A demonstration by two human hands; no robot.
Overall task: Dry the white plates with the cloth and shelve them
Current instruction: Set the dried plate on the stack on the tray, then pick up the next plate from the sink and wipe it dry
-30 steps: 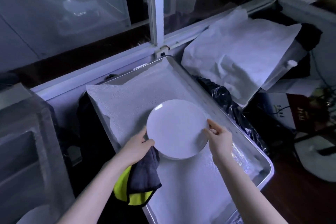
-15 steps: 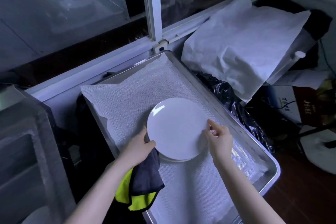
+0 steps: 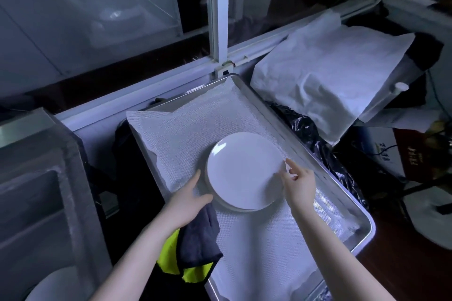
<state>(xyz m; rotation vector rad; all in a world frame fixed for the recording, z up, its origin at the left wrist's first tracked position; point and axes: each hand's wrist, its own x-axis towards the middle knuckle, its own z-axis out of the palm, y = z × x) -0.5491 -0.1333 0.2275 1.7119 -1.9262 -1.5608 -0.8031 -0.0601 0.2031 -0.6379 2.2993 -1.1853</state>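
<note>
Gripping a dark grey and yellow-green cloth [image 3: 195, 242] under its palm, my left hand [image 3: 188, 199] sits at the near-left side of the plates. The cloth hangs down from it over the near-left rim of the tray [image 3: 370, 232]. That hand's thumb reaches to the near-left edge of the plates, and its forefinger lies stretched out on the liner just left of them; the fingers that clamp the cloth are hidden beneath the palm.

My right hand [image 3: 299, 184] is at the opposite side, its fingertips curled onto the right rim of the top plate [image 3: 244, 168] and pinching it, thumb raised along the edge. The top plate, white and round, lies face up on a lower plate [image 3: 232, 206], of which only a thin near rim shows. Both rest on a white mesh liner [image 3: 264, 259] that covers the floor of the metal tray, about at its middle.

Left of the tray stands a grey basin [image 3: 44, 178]. Along the tray's right side lies crumpled black plastic [image 3: 315, 134], and beyond that a bundle under white paper [image 3: 325, 76]. Farthest off, a white window frame [image 3: 219, 7] runs behind the tray's far end, with dim reflections in the glass.
</note>
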